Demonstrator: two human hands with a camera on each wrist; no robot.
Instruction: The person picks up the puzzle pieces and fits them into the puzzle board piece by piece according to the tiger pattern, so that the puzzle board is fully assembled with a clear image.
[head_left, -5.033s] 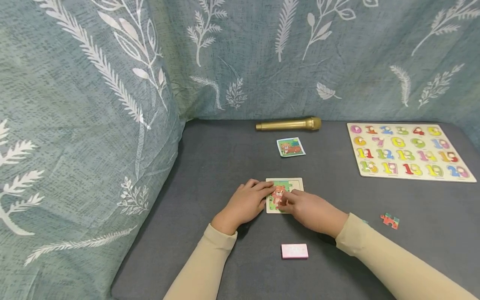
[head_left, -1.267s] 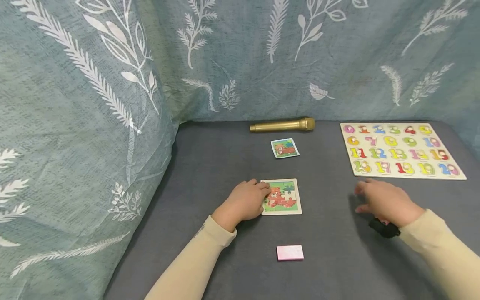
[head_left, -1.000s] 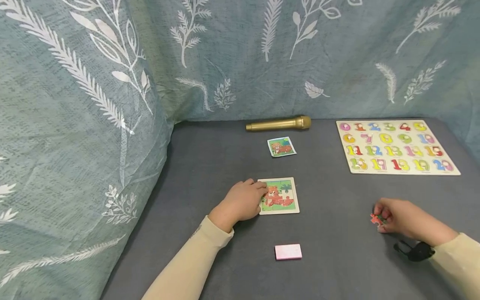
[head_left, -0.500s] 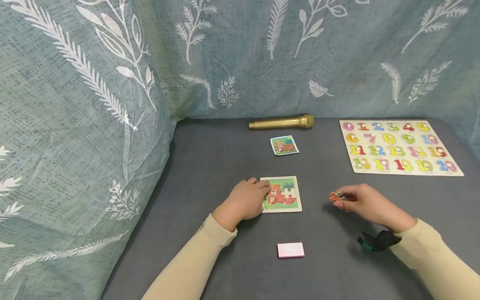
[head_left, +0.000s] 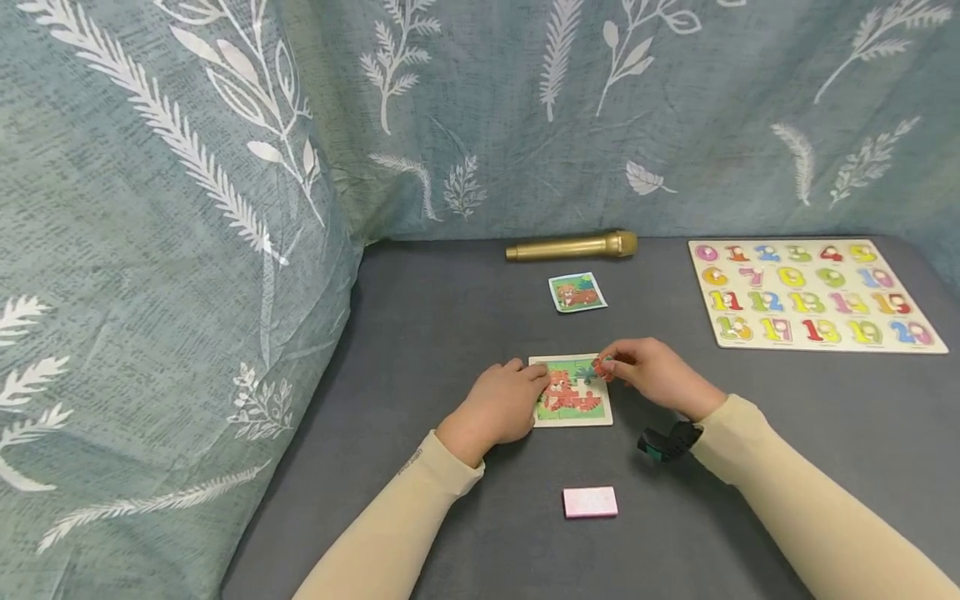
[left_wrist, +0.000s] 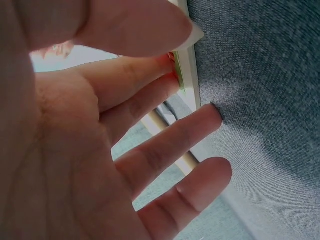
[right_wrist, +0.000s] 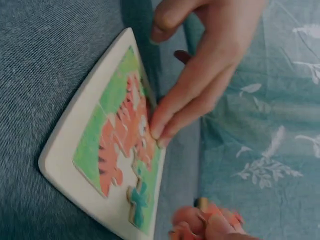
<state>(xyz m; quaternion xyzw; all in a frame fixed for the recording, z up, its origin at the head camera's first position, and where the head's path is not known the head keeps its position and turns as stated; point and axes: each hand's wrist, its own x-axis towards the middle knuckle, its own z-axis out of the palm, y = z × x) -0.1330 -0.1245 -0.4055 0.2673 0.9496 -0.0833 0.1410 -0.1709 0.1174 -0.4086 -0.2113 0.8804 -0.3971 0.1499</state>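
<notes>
A small square jigsaw puzzle board (head_left: 572, 422) with a tiger picture lies on the table. Bare wood shows in a gap right of the tiger's head; the right wrist view shows this puzzle board (right_wrist: 59, 162) at a slant. My left hand (head_left: 501, 406) rests on its left edge, fingertips on top and fingers fairly straight; the left wrist view shows this hand (left_wrist: 105, 135) with its thumb at the near corner. My right hand (head_left: 660, 375) pinches an orange-red puzzle piece (head_left: 602, 368) over the board's upper right corner. Fingertips partly hide the piece (right_wrist: 234, 218) in the right wrist view.
A pink-and-white block (head_left: 590, 502) lies nearer me. Beyond the board are a tiger picture card (head_left: 577, 292) and a gold microphone (head_left: 572, 247). A number puzzle board (head_left: 817, 296) lies at the far right. Patterned cloth (head_left: 525, 183) hangs behind and at the left.
My right hand picked up the puzzle piece from the table at the right and carried it left to the board. More pieces fill the board than 5 seconds ago. My left hand stays put.
</notes>
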